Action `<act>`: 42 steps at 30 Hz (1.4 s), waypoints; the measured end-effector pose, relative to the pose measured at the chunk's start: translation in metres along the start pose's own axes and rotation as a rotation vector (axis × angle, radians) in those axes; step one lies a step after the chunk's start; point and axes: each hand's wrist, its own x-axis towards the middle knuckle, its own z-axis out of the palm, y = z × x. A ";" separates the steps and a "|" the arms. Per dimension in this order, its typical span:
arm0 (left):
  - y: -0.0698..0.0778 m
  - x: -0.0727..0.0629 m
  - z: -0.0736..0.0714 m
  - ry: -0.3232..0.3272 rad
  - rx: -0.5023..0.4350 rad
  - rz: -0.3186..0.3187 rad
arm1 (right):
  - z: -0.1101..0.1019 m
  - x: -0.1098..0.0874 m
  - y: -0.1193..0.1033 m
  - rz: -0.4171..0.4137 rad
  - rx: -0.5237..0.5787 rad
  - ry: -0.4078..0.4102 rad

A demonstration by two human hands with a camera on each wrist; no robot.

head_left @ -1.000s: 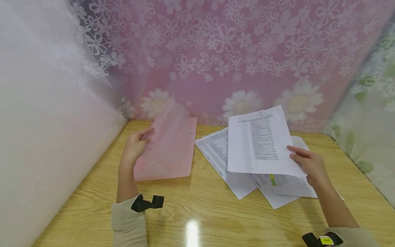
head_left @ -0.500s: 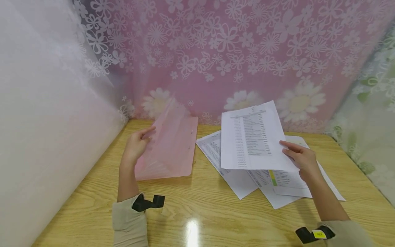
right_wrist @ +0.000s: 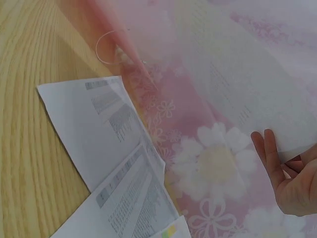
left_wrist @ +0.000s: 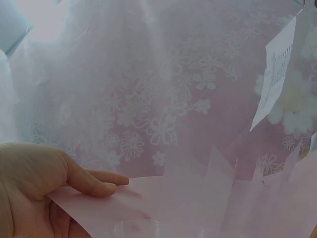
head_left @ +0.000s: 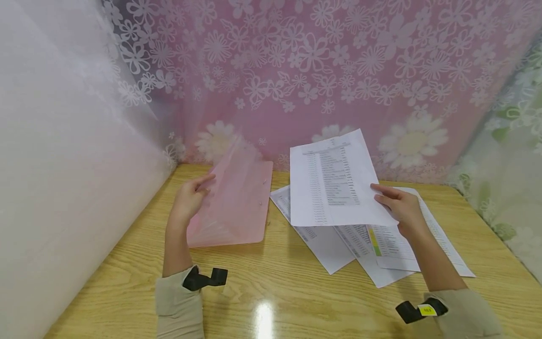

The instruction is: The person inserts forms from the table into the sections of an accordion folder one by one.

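Observation:
A pink translucent folder (head_left: 243,202) lies on the left of the table, its cover raised at an angle. My left hand (head_left: 188,200) pinches the cover's left edge; in the left wrist view the thumb lies over the pink sheet (left_wrist: 148,198). My right hand (head_left: 400,207) holds a printed sheet of paper (head_left: 330,183) by its lower right edge, lifted above other papers. The right wrist view shows this hand (right_wrist: 297,173) with the sheet (right_wrist: 247,84) between its fingers, seen from the back.
Several printed sheets (head_left: 330,254) lie fanned out on the wooden table (head_left: 237,301) beneath the held one. One sheet (head_left: 440,235) at the right has a yellow and green strip. A flowered pink curtain (head_left: 271,70) hangs behind, with a white sheet wall (head_left: 76,165) at the left.
My right hand has carried the printed sheet leftward and slightly up, toward the folder, uncovering more of the papers at the right. My left hand and the raised cover have stayed nearly still.

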 end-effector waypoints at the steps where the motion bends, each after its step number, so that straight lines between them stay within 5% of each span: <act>1: -0.001 0.000 0.000 -0.002 -0.001 -0.001 | 0.002 0.001 -0.002 -0.001 0.002 -0.006; 34: 0.002 0.003 0.004 -0.046 -0.016 -0.005 | 0.069 0.014 -0.060 -0.031 0.071 -0.142; 42: 0.002 0.002 0.008 -0.056 -0.007 0.002 | 0.082 0.020 -0.068 -0.043 -0.007 -0.172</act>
